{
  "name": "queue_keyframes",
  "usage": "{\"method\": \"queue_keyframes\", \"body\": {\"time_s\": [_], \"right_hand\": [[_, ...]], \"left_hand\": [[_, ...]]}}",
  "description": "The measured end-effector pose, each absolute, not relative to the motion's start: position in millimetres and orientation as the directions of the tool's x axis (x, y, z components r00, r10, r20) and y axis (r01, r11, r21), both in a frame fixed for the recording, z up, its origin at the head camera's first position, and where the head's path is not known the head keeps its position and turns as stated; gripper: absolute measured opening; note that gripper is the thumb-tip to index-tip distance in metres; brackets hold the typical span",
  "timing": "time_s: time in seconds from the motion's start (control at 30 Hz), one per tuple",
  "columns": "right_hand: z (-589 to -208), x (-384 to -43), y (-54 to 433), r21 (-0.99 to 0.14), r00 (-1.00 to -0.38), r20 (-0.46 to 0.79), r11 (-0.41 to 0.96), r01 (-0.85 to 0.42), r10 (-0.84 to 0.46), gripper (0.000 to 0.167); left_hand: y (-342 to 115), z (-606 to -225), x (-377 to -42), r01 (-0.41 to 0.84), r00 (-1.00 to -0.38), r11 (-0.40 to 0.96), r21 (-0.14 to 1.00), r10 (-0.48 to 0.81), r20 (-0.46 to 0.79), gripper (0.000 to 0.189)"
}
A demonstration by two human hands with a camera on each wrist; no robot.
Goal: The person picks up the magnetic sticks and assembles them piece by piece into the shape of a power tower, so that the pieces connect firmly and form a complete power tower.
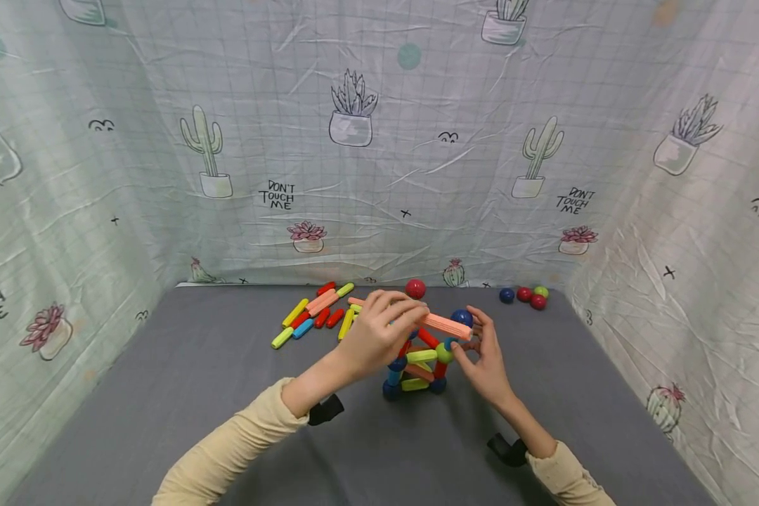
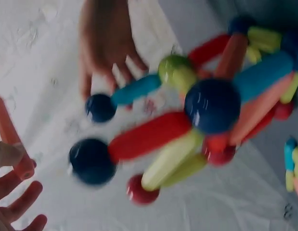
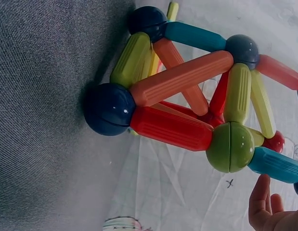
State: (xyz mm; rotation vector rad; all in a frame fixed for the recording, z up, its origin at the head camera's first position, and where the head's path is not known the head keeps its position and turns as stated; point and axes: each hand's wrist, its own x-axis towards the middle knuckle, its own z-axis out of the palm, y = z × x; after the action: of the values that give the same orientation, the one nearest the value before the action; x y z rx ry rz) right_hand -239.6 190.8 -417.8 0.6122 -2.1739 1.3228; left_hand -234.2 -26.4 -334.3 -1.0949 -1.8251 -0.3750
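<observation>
A structure of coloured rods and balls (image 1: 422,356) stands on the table, a green ball (image 3: 230,147) at one corner. My left hand (image 1: 379,332) holds a salmon rod (image 1: 448,325) between thumb and fingers, above the structure's near side. In the left wrist view, the salmon rod (image 2: 11,137) is apart from the structure. On the structure's right, my right hand (image 1: 488,362) has fingers extended beside an upper blue ball (image 1: 462,318). A fingertip touches the blue rod (image 3: 275,164) below that ball in the right wrist view. A red ball (image 1: 415,288) tops another corner.
Several loose rods (image 1: 313,314) in red, yellow, salmon and blue lie left of the structure. Blue, red and green balls (image 1: 523,295) sit at the back right of the grey table (image 1: 183,379). A patterned cloth (image 1: 379,204) hangs behind and along both sides.
</observation>
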Motion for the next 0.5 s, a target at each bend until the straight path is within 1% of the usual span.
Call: {"method": "queue_keyframes", "body": {"time_s": [0.03,0.1,0.2,0.27,0.33,0.4,0.5], "right_hand": [[-418.0,-239.6,191.1,-0.662,-0.762,0.638,0.425,-0.618,-0.114,0.064],[-417.9,-239.6,191.1,-0.666,-0.766,0.631,0.423,-0.615,-0.12,0.064],[-416.9,-239.1,190.5,-0.676,-0.777,0.617,0.419,-0.606,-0.128,0.063],[-416.4,-238.8,190.2,-0.688,-0.784,0.608,0.41,-0.6,-0.127,0.062],[-416.4,-238.5,190.3,-0.683,-0.78,0.614,0.412,-0.603,-0.124,0.062],[-416.6,-238.5,190.8,-0.674,-0.771,0.625,0.414,-0.612,-0.123,0.063],[-417.4,-240.0,191.9,-0.661,-0.757,0.64,0.405,-0.631,-0.133,0.063]], "left_hand": [[-22.9,-336.9,-233.1,0.819,-0.163,0.537,-0.202,0.555,0.816,0.025],[-18.4,-343.5,-233.3,0.836,-0.197,0.517,-0.185,0.597,0.778,0.028],[-16.3,-353.8,-237.5,0.855,-0.266,0.507,-0.108,0.609,0.747,0.03],[-16.1,-359.0,-240.3,0.864,-0.298,0.501,-0.06,0.603,0.74,0.03],[-15.8,-362.3,-242.5,0.871,-0.309,0.491,-0.034,0.6,0.738,0.03],[-15.3,-363.7,-243.7,0.871,-0.309,0.489,-0.032,0.6,0.738,0.03],[-14.1,-363.1,-243.6,0.847,-0.304,0.523,-0.09,0.618,0.725,0.031]]}}
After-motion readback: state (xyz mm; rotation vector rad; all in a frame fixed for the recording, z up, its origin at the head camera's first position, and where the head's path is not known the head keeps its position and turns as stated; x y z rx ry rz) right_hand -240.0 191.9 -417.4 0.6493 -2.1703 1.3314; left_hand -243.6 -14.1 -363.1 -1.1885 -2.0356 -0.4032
